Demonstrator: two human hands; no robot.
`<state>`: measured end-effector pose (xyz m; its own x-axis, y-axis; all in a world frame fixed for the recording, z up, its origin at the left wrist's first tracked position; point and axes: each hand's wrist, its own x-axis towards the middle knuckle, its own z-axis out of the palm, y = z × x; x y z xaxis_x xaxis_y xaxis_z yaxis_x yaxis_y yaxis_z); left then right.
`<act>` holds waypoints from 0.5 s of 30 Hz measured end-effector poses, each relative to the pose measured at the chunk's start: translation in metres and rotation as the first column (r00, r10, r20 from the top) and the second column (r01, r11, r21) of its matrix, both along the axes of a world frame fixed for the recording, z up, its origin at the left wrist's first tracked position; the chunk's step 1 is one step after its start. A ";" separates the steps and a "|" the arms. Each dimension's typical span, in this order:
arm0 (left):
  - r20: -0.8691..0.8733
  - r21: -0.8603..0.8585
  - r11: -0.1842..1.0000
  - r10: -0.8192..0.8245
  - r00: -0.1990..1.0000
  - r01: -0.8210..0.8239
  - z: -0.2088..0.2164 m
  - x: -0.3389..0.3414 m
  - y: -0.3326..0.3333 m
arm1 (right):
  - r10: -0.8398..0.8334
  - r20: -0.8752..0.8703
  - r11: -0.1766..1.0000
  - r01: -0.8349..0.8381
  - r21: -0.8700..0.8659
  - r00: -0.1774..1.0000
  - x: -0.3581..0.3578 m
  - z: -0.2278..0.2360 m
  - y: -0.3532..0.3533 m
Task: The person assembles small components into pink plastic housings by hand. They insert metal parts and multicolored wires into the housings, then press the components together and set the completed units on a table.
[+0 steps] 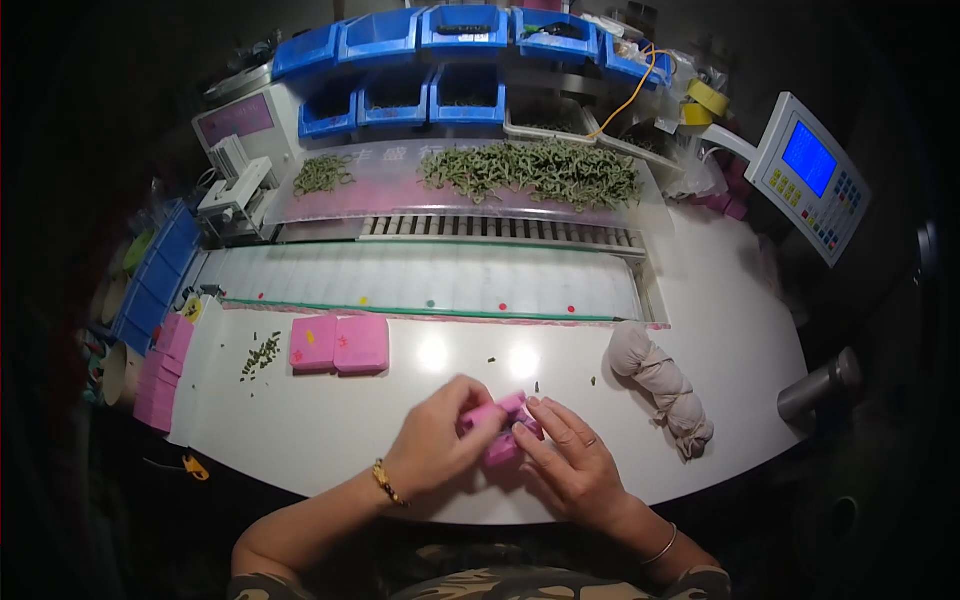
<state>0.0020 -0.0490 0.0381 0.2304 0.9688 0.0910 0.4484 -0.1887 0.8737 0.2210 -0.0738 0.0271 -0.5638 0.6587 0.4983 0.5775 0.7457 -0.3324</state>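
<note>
At the near edge of the white worktop [720, 310], I have both hands around a small pink packet [503, 453]. My left hand [430, 435] grips it from the left, its fingers curled in and the thumb laid across the top. My right hand [575, 465] meets it from the other side, half open: the fingers lie nearly straight and close together, their tips at the packet's far right edge, with the thumb apart from them and bent to its near side. Whether these right fingers truly pinch the packet or only steady it, I cannot tell (my own knuckles cover much of it).

Beyond my left hand, two pink blocks [361, 344] sit side by side, bearing small red and yellow marks too tiny for me to read. Just left of them lies a scatter of dark green bits [261, 354]. To my right rests a twisted pale cloth [662, 390].

As for lettering, a row of large, pale characters runs along the clear tray [385, 205] ahead, partly hidden under heaped green curls [540, 172]. A plum-coloured plate [237, 118] at the far left carries faint print, blurred to me. The control panel [812, 178] at the right shows lines on its blue screen, too small to make out.
</note>
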 end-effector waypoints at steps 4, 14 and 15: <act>0.191 -0.048 0.986 0.166 0.967 -0.160 -0.020 -0.010 0.029 | 0.073 -0.076 0.996 -0.076 -0.048 0.994 0.005 -0.003 -0.007; -0.338 0.418 0.893 -0.019 0.941 0.168 -0.036 -0.017 0.026 | 0.066 -0.100 0.987 -0.079 -0.141 0.993 0.003 -0.015 -0.008; -0.336 0.414 0.894 -0.023 0.942 0.170 -0.030 -0.018 0.022 | 0.064 -0.093 0.986 -0.077 -0.148 0.994 0.002 -0.014 -0.007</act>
